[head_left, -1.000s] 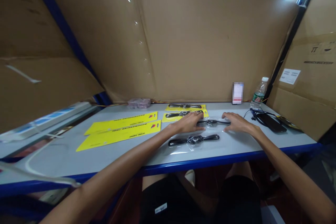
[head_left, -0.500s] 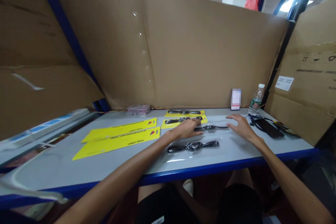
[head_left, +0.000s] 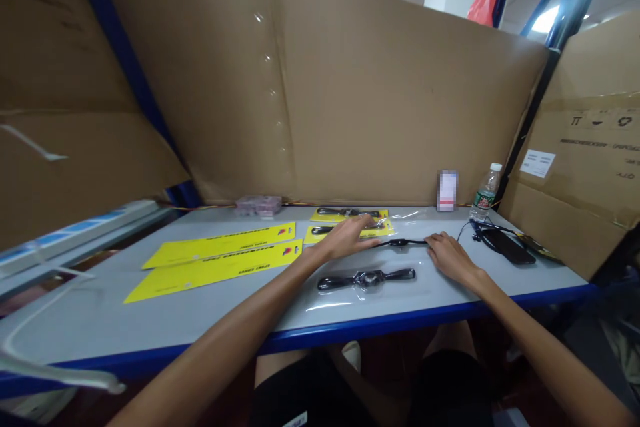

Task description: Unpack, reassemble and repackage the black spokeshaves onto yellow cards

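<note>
A thin black strap-like item (head_left: pixel 399 243) with a thicker middle lies between my hands. My left hand (head_left: pixel 350 238) is at its left end, fingers apart, partly over a black item on a yellow card (head_left: pixel 316 239). At the right end, my right hand (head_left: pixel 447 255) has its fingers closed on the strap tip. Nearer the front edge lies another black item (head_left: pixel 367 279) in clear plastic, untouched. Behind my left hand is a further black item (head_left: pixel 345 212) on a yellow card.
Two long yellow cards (head_left: pixel 215 271) lie on the left of the grey table (head_left: pixel 240 320). A pink-toned packet (head_left: pixel 259 205) is at the back. On the right are a phone (head_left: pixel 447 191), a bottle (head_left: pixel 486 195) and a dark device (head_left: pixel 509 246) with cables.
My right hand has come down and left onto the strap's right end, its fingers now closed. My left hand has shifted slightly left, its fingers lifted more. The view has moved slightly.
</note>
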`<state>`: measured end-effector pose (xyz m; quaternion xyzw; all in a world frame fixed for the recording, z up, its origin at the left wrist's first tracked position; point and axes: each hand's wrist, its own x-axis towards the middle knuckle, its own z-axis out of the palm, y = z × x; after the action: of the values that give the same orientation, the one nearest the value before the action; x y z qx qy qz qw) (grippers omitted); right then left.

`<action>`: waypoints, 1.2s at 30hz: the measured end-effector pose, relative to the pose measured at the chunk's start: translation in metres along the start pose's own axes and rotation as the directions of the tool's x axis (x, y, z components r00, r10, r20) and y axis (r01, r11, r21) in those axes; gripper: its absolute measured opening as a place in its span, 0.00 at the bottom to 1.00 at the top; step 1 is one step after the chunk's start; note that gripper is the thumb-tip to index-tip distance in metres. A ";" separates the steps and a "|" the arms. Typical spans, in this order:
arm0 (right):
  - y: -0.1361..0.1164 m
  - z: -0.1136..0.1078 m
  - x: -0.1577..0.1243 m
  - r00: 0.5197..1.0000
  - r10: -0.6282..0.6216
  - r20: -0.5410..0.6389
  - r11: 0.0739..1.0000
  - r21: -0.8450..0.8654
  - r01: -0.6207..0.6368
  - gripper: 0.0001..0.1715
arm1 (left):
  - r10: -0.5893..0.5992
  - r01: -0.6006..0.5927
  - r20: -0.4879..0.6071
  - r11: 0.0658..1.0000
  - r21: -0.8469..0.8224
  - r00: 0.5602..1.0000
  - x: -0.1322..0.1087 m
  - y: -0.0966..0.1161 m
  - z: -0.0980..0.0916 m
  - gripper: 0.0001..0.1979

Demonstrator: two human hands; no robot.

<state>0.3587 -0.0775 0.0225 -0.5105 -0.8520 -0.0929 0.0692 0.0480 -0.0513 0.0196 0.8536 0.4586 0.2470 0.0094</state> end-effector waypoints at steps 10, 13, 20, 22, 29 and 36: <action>-0.003 -0.013 -0.024 0.993 0.072 0.096 0.990 -0.131 -0.060 0.15 | -0.022 0.022 -0.132 1.000 0.002 0.991 0.001 -0.005 -0.003 0.23; -0.007 -0.016 -0.025 0.985 0.129 0.113 0.980 -0.163 -0.110 0.15 | -0.011 0.012 -0.136 1.000 0.009 0.991 0.002 -0.002 -0.003 0.22; -0.022 -0.017 -0.021 0.983 0.143 0.119 0.978 -0.169 -0.122 0.17 | -0.014 0.020 -0.133 0.999 0.050 0.991 0.000 0.001 -0.005 0.23; -0.023 -0.019 -0.023 0.981 0.153 0.122 0.977 -0.166 -0.132 0.18 | -0.017 0.024 -0.132 0.998 0.056 0.991 0.000 0.001 -0.005 0.23; -0.028 -0.020 -0.025 0.965 0.238 0.109 0.966 -0.133 -0.223 0.15 | -0.003 0.011 -0.135 0.998 0.061 0.991 0.000 0.002 -0.003 0.23; -0.038 -0.013 -0.017 0.967 0.234 0.096 0.972 -0.043 -0.231 0.14 | -0.002 0.012 -0.138 0.997 0.071 0.990 -0.001 -0.002 -0.001 0.22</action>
<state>0.3336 -0.1122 0.0286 -0.6119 -0.7871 -0.0719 0.0286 0.0452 -0.0511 0.0196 0.8328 0.4696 0.2884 -0.0522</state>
